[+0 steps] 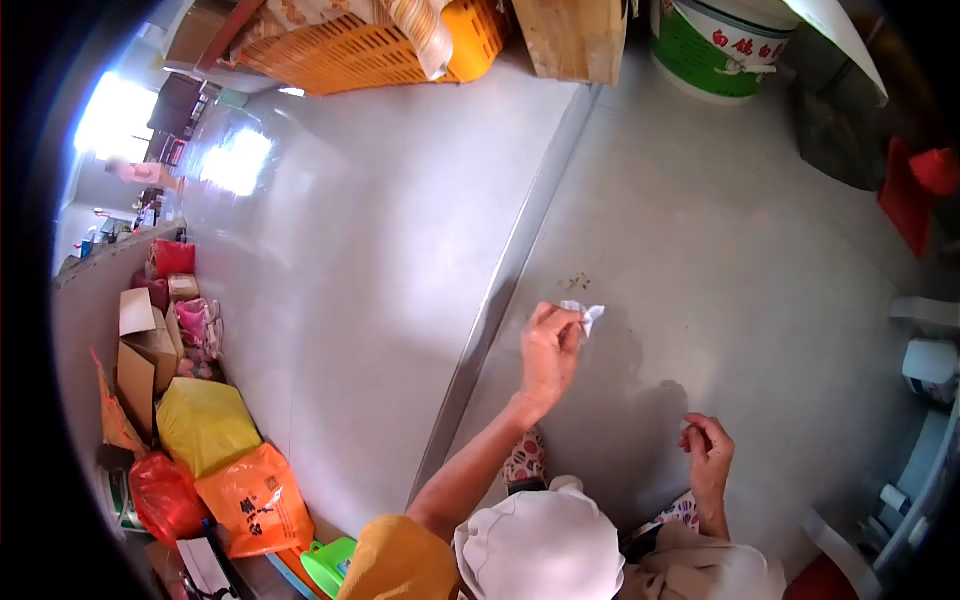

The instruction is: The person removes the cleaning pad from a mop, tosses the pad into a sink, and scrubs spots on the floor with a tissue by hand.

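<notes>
My left hand (550, 350) reaches out over the grey floor (640, 230), its fingers pinched on a crumpled white tissue (592, 317). Just beyond the tissue lies a small patch of brown crumbs or dirt (576, 283). Lower and to the right, my right hand (710, 452) hovers with curled fingers pressed together; a tiny pale bit shows at the fingertips, too small to name. Below the hands, a patterned shoe (525, 455) shows in part. A pale rounded fabric shape (540, 545) covers the bottom middle.
A raised floor strip (500, 290) runs left of my hands. Along the left wall stand a cardboard box (150, 340), a yellow bag (207, 425) and an orange bag (258, 500). An orange crate (370, 60), wooden box (575, 40) and green-white bucket (715, 55) stand ahead.
</notes>
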Demonstrator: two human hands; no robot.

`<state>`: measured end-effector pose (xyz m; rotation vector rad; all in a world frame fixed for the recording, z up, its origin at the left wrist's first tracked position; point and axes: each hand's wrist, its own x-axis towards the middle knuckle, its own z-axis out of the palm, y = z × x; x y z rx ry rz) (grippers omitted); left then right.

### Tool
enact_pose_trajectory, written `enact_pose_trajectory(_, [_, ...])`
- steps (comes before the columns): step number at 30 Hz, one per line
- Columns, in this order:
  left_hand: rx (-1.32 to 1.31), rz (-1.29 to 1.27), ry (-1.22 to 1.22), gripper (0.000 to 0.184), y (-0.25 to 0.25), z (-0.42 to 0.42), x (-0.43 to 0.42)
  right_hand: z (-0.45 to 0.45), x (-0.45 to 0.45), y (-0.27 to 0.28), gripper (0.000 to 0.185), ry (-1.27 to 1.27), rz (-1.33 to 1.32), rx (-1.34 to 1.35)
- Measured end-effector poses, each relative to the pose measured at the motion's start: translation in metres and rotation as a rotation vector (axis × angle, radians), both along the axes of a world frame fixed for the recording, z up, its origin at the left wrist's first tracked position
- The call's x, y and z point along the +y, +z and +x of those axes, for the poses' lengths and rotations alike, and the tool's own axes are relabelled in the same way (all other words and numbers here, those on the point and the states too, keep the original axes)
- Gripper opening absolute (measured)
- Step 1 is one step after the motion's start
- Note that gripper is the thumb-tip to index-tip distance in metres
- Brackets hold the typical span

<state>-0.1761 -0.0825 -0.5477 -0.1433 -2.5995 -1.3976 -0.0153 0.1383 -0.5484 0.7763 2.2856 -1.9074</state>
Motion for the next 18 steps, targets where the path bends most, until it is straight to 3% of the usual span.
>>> enact_pose_trajectory(3, [0.021,-0.003,0.135,0.012,0.001,0.003,-0.049,0.006,0.003,-0.003,0.018,-0.019,-0.041,-0.021])
enact_pose_trajectory(7, [-0.088,-0.036,0.497,0.006,-0.004,0.023,-0.2,0.003,0.0,-0.003,0.018,-0.004,-0.031,-0.035])
enact_pose_trajectory(9, [-0.052,-0.02,0.705,0.008,-0.008,0.063,-0.287,-0.001,-0.004,-0.004,0.018,0.019,-0.043,-0.038])
enact_pose_trajectory(14, [-0.142,-0.3,1.054,0.007,-0.022,0.222,-0.446,-0.005,-0.009,-0.008,0.018,0.074,-0.053,-0.049])
enact_pose_trajectory(16, [-0.327,-0.689,1.136,0.011,-0.015,0.251,-0.43,-0.006,-0.01,-0.012,0.018,0.081,-0.059,-0.052])
enact_pose_trajectory(17, [-0.366,-0.581,1.158,0.012,-0.03,0.261,-0.427,-0.007,-0.01,-0.014,0.018,0.08,-0.064,-0.055])
enact_pose_trajectory(18, [-0.354,-0.756,1.154,0.011,-0.033,0.25,-0.405,-0.006,-0.01,-0.014,0.018,0.076,-0.066,-0.061])
